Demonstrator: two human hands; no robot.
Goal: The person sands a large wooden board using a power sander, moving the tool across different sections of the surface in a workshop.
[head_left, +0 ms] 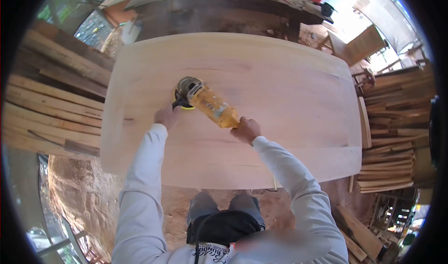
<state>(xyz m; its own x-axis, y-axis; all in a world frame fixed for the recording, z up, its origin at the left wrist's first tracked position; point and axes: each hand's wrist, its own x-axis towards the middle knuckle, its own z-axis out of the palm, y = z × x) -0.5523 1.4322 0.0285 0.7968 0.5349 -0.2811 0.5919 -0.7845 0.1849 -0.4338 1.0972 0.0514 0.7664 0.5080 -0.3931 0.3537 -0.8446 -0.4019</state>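
Observation:
A yellow angle grinder (214, 106) with a dark metal head rests its yellow-edged disc on a pale wooden tabletop (280, 86), left of the middle. My left hand (167, 116) is closed around the black side handle near the head. At the rear end of the yellow body, my right hand (246, 130) wraps the grip. The tool lies slantwise, head up and to the left, rear toward my right hand. Most of the disc is hidden under the head.
Stacked boards (56, 105) flank the tabletop on the left, and more lumber (389, 166) is piled at the right. A dark workbench (210, 12) stands beyond the far edge. A heap of sawdust (79, 194) lies at the lower left.

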